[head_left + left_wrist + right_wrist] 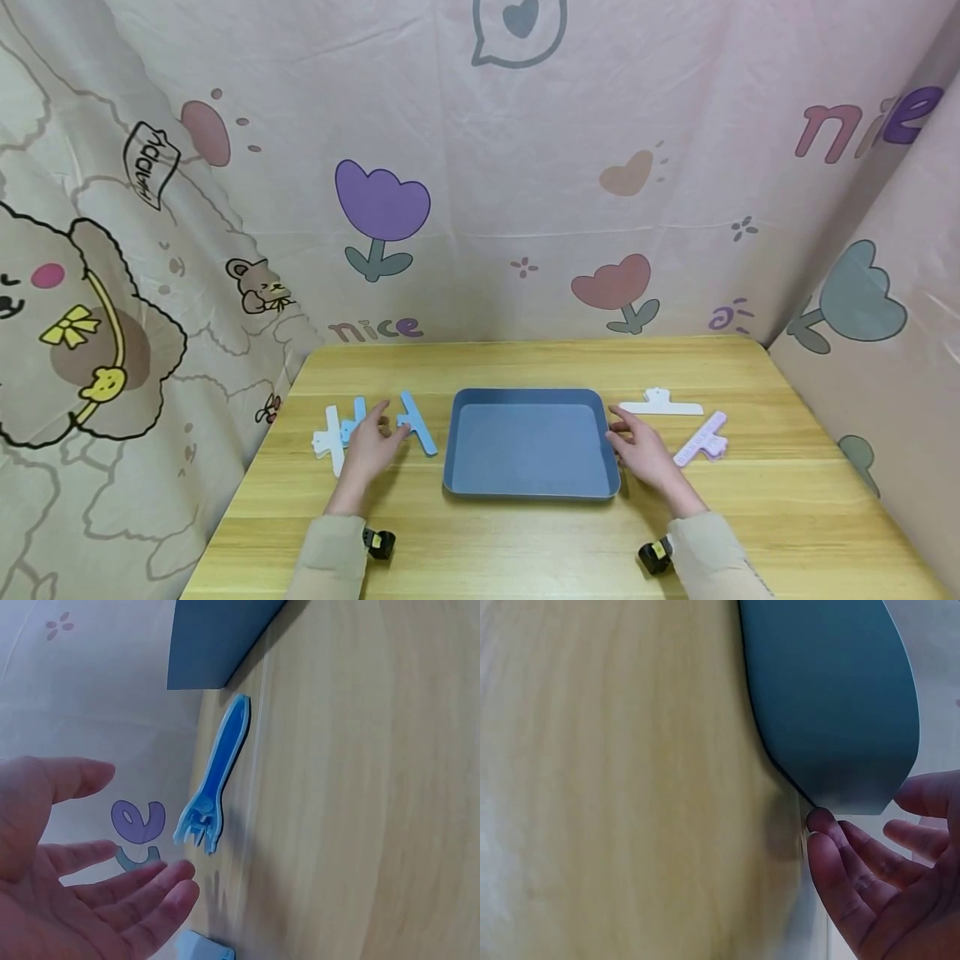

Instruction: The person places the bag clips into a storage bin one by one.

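Tray (534,450), long axis left to right

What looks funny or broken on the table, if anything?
Nothing stands out: I see no spill or break. The long white plastic clips, light-blue plastic clips and lilac plastic clip lie at different angles beside the blue-grey rectangular tray.

Tray (536,446): blue-grey, rectangular, flat on the desk (525,546).
Near clip (420,427): light blue, slanted, left of the tray.
Far clip (360,408): blue, partly hidden, farther left.
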The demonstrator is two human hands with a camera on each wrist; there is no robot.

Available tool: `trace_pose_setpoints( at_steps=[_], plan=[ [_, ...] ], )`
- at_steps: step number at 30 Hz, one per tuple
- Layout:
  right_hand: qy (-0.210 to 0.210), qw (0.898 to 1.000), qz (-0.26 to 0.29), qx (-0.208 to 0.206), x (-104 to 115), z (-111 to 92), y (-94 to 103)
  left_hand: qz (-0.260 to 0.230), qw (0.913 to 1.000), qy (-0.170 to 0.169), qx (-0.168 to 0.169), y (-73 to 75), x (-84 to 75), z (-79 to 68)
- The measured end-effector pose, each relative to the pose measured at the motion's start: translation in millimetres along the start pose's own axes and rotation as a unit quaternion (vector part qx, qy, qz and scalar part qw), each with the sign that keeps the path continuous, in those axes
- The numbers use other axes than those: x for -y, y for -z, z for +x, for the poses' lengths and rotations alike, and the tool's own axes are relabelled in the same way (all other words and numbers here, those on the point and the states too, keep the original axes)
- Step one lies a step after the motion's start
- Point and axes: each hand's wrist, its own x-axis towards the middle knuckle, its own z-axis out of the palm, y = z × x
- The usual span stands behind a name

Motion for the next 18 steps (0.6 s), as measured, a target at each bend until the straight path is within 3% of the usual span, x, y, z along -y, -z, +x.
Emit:
trace_pose_setpoints(
  at_steps=[12,18],
  plan=[
    [-0.011,1.0,0.022,0.015,0.5,-2.2,-0.4,-0.011,0.9997,0.022,0.004,-4.5,1.9,7.5],
    [-0.026,0.996,0.069,0.042,-4.8,-0.4,1.7,-0.009,0.9994,0.034,-0.002,-6.4,2.7,9.8]
  ],
)
